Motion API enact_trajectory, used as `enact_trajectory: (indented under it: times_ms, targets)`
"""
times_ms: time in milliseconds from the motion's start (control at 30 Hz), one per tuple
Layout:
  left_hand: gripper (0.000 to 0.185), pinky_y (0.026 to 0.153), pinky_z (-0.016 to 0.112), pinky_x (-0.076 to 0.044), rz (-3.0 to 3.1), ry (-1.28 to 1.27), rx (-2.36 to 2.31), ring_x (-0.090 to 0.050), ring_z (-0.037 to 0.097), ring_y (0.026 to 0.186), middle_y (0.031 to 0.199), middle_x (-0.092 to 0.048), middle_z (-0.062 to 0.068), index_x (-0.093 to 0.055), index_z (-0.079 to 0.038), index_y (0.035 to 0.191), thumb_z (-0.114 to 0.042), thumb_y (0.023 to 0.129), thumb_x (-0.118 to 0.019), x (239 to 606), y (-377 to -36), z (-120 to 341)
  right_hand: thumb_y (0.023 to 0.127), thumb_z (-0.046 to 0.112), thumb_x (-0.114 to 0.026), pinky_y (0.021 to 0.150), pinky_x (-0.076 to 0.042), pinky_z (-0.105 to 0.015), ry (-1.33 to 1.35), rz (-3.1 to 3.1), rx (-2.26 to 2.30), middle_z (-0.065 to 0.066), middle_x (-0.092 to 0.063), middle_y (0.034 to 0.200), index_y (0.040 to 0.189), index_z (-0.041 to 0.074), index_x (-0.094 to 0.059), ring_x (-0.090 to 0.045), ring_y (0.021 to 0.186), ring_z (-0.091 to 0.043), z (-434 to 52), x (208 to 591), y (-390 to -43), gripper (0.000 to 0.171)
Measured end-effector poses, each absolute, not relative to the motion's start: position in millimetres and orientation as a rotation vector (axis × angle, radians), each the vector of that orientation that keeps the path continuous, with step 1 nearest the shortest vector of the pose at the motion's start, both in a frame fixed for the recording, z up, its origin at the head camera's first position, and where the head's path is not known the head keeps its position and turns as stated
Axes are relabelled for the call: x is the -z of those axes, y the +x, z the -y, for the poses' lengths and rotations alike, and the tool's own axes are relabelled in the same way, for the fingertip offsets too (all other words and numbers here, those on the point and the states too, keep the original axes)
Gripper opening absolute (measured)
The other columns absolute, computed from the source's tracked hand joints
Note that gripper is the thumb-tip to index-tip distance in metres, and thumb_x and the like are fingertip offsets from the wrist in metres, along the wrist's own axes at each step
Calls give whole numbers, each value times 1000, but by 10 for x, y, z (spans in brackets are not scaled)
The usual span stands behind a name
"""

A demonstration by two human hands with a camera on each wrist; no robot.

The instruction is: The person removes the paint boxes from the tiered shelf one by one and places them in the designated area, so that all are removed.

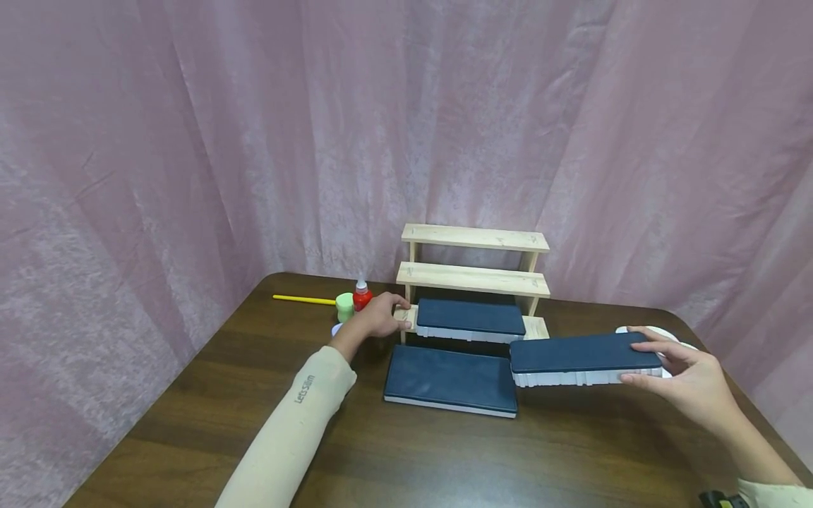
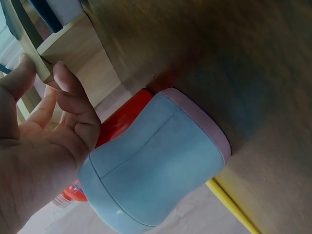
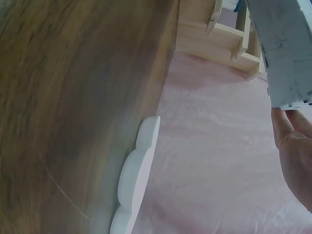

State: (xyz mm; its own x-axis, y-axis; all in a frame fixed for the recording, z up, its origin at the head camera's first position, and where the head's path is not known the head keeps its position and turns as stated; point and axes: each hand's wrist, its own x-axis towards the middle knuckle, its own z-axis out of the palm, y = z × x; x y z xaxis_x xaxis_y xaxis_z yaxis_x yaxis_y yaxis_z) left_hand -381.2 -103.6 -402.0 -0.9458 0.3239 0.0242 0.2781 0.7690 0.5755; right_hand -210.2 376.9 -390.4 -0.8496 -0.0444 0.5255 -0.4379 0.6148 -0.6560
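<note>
My left hand (image 1: 379, 315) pinches the left end of the lowest board of a three-tier wooden step shelf (image 1: 473, 277); the left wrist view shows thumb and fingers around the board's end (image 2: 44, 73). Held up by its right end, a flat case (image 1: 584, 353) with a dark blue top and white ribbed sides is in my right hand (image 1: 695, 377), thumb at its front edge and fingers over the top. Its grey-white underside (image 3: 287, 53) faces the right wrist view. A similar case (image 1: 470, 317) lies on the lowest board, and another (image 1: 451, 379) on the table in front.
Beside my left hand stand a red bottle (image 1: 362, 298) with a white tip and a pale green waisted container (image 1: 344, 307). A yellow stick (image 1: 303, 300) lies left of them. A white scalloped piece (image 3: 131, 175) sits at the table's right side. A pink curtain (image 1: 356, 141) hangs behind.
</note>
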Motion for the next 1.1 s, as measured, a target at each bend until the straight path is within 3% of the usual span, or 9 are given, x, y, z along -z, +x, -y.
enact_trajectory:
  times_ms: [167,767,1100]
  targets:
    - [41,92,41,-50,-2884,493,-912,-56,28,101,122,-62,14,-66,-9,124,-22,87,-78,4029,-3821,1036,67,1,-90,87,-38,-1,374,2395,-1141,24,-56,131,110,1,-71,-46,120,14,-3796,3934,-2119,47]
    - [40,92,41,-49,-2891,484,-919,-55,28,102,125,-60,15,-66,-9,124,-22,87,-77,4018,-3810,1034,64,0,-91,88,-38,-2,412,2386,-1126,26,-53,131,106,1,-73,-46,119,14,-3822,3976,-2148,46]
    - [40,98,44,-47,-2895,501,-897,-55,29,106,127,-59,15,-66,-9,123,-22,87,-77,4026,-3808,1041,62,0,-92,88,-39,-3,423,2392,-1128,22,-54,131,105,0,-73,-47,117,14,-3835,4017,-2168,47]
